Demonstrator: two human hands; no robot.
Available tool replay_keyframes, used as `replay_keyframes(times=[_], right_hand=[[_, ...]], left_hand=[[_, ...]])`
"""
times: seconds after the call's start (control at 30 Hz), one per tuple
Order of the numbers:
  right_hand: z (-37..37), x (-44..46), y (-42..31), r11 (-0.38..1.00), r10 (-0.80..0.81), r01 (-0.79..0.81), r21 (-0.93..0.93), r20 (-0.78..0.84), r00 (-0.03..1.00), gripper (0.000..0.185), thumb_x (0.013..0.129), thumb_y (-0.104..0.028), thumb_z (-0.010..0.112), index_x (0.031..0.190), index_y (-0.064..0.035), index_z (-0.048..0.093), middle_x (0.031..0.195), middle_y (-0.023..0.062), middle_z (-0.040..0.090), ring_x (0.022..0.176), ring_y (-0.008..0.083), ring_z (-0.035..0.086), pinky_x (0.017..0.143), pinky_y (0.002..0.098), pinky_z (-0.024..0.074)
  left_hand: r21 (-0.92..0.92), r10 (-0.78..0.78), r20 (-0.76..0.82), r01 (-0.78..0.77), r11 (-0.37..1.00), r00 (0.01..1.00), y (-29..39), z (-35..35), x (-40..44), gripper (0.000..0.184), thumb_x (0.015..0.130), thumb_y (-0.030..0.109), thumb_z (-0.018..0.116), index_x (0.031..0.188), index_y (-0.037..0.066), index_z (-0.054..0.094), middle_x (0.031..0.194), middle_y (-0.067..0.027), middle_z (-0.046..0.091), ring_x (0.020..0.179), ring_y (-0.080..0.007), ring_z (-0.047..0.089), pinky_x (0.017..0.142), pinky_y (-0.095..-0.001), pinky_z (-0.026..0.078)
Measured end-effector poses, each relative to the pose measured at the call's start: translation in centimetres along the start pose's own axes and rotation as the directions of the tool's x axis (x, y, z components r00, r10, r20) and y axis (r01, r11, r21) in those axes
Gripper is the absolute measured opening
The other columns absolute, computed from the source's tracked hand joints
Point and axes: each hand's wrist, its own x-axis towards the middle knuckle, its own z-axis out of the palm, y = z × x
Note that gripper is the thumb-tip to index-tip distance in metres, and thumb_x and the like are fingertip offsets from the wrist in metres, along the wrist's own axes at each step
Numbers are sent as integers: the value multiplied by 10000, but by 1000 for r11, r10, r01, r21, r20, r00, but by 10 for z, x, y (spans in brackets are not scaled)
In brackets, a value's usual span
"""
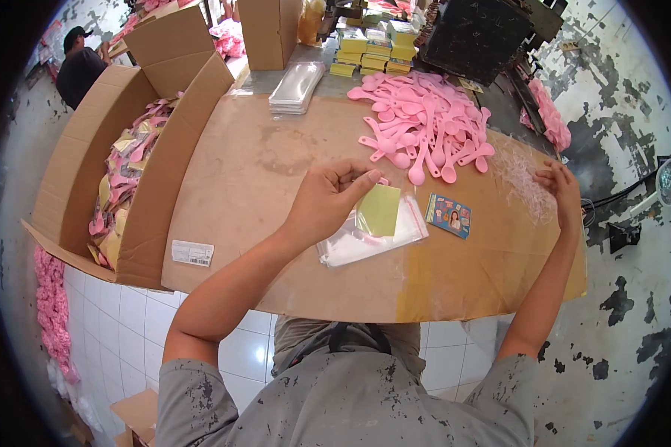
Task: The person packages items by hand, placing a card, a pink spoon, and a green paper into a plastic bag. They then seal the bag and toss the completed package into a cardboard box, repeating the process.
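**Card packet in L hand, R hand by plastic strips**

L hand (329, 195): thumb + index pinched tight on top of a clear packet w/ a yellow-green card (381, 212) in it; small bit of pink, approx. at the fingertips. Packet sits over a stack of clear bags (348, 251), mid-bench, nr front edge. R hand (561, 192): out at far R, fingers part bent, by tangle of clear plastic strips (522, 175); can't tell if it grips any.

Just R of bag stack: small stack of blue printed cards (449, 215). Beyond: big heap of pink spoons (432, 123), handles all directions. Behind heap: yellow-edged card stacks (376, 51). Back, L of spoons: 2nd stack of clear bags (297, 88).

Cardboard sheet (235, 160) covers most of bench (335, 83); white barcode label (192, 253) nr its front L. Open carton (168, 175) along L side, w/ many packets (123, 167) inside, pink + yellow showing. Far L bkgd: person in dark top + cap (80, 71).
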Motion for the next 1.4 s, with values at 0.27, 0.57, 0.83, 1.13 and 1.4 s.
replay_keyframes(times=[0.27,0.57,0.83,1.13,1.4], right_hand=[[123,-81,-106,782,-542,554,-285,127,830,309,937,-126,727,1218,-9,680,1179,132,727,1105,277,684,968,376,511],[224,-139,-149,803,-546,258,538,488,681,241,975,-79,721,1194,13,682,1065,44,706,945,98,664,851,273,539],[224,-128,-138,802,-426,49,595,514,744,181,965,-45,729,1132,19,703,1032,31,711,943,90,660,845,255,538],[227,-126,-124,773,-444,60,632,470,763,128,957,-38,736,1077,5,745,983,17,697,903,80,646,803,242,522],[225,-118,-111,747,-514,97,657,480,711,194,927,63,666,1074,-1,775,1050,32,680,930,87,632,806,254,518]], left_hand=[[111,-82,3,81,990,997,-3,1,-3,234,1061,169,636,1132,-40,712,1019,-91,769,907,-97,710,794,-266,581],[-8,-47,68,48,999,997,-3,7,-5,271,1051,169,656,1219,-38,701,1042,-82,764,926,-102,711,792,-263,587],[18,-23,85,22,1000,996,-1,6,-4,261,1037,123,667,1242,-35,706,1072,-84,766,952,-108,708,833,-264,590],[134,-18,53,10,991,998,-12,1,-3,218,1013,102,695,1173,-36,746,1073,-94,770,946,-115,713,821,-275,608],[122,139,140,-156,980,980,-13,-2,-2,206,991,17,686,1184,-21,746,1132,-114,769,971,-137,724,837,-280,618]])
